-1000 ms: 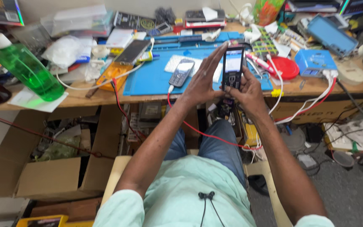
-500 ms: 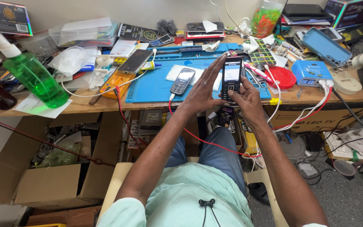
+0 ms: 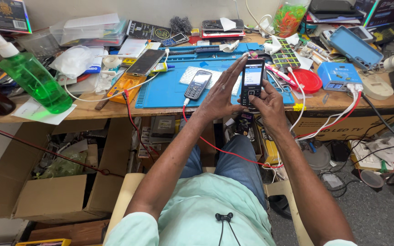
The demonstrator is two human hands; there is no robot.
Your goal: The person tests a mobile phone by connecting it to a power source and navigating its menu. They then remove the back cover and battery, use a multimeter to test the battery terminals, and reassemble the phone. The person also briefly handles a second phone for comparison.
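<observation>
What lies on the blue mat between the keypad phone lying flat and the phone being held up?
In the head view, the open left hand stands between the flat keypad phone and the lit phone held in the right hand, above the blue mat.

We hold a black keypad phone (image 3: 252, 82) upright above the desk's front edge. Its small screen glows white, facing us.
</observation>
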